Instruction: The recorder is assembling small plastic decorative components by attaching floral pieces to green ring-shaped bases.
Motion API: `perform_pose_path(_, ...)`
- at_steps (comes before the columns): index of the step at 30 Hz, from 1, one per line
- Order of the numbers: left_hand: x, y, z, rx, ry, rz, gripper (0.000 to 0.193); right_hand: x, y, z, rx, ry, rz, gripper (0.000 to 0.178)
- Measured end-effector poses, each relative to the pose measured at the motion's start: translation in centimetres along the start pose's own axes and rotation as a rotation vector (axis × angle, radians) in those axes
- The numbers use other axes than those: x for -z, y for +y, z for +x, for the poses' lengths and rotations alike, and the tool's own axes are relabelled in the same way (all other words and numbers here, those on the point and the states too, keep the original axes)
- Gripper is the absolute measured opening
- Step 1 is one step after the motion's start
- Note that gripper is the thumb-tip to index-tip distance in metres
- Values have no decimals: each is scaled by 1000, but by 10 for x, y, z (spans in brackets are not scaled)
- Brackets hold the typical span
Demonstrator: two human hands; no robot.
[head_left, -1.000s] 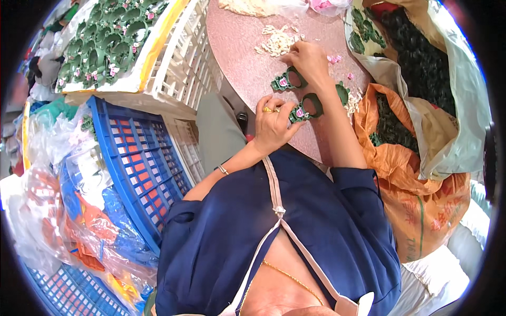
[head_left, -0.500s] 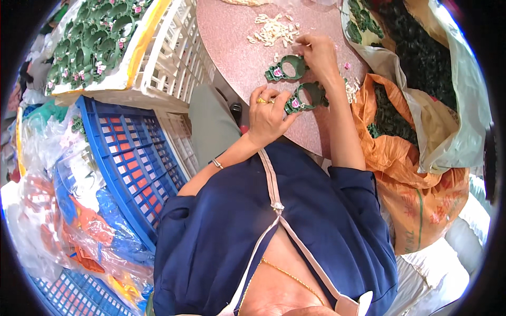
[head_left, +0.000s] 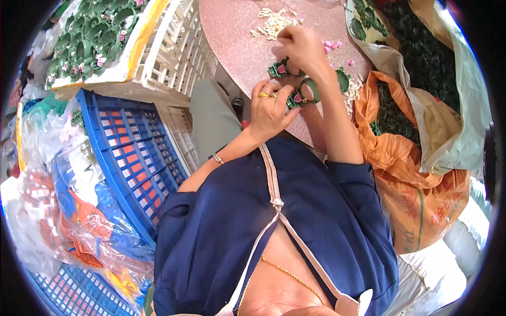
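Note:
My left hand [head_left: 270,109], with a gold ring on one finger, grips the near end of a green plastic ring piece [head_left: 309,90] bearing a small pink flower. A second green ring piece [head_left: 276,69] with a pink flower lies just beyond it, partly covered by my right hand [head_left: 304,51]. That hand is bent over it, fingers curled beside a pile of small cream-coloured pieces [head_left: 273,24]; whatever its fingertips pinch is hidden. Another green ring part [head_left: 343,81] shows to the right of my right wrist.
Small pink flowers [head_left: 332,46] and more cream bits [head_left: 352,95] lie on the speckled pink table [head_left: 226,37]. At left stand a tray of green ring pieces [head_left: 97,39], a white crate [head_left: 182,47] and a blue basket [head_left: 126,152]. An orange sack [head_left: 421,195] sits at right.
My right hand has shifted left and away from me, now covering part of the far ring piece. Pink flowers behind it have come into sight. My left hand keeps its grip almost in place.

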State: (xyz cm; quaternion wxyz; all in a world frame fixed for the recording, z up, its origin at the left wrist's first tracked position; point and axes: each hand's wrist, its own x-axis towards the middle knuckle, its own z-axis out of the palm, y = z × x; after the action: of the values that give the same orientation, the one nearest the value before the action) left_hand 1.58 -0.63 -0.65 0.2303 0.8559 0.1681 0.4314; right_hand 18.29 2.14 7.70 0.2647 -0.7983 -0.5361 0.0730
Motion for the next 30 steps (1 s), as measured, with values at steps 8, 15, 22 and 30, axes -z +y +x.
perform_pose_path(8, -3, -4, -5, 21, 50, -50, 53, 42, 7, -86, -381, -216, 771, 11)
perform_pose_path(15, -2, -3, -6, 11, 79, -76, 54, 21, 4, -132, -63, 171, 471, 18)
perform_pose_path(22, -2, -4, -7, -6, 88, -92, 52, 19, 3, -137, 159, 264, 96, 16)
perform_pose_path(30, 1, -4, -6, -11, 71, -105, 52, 14, 11, -136, 352, 300, 67, 21)
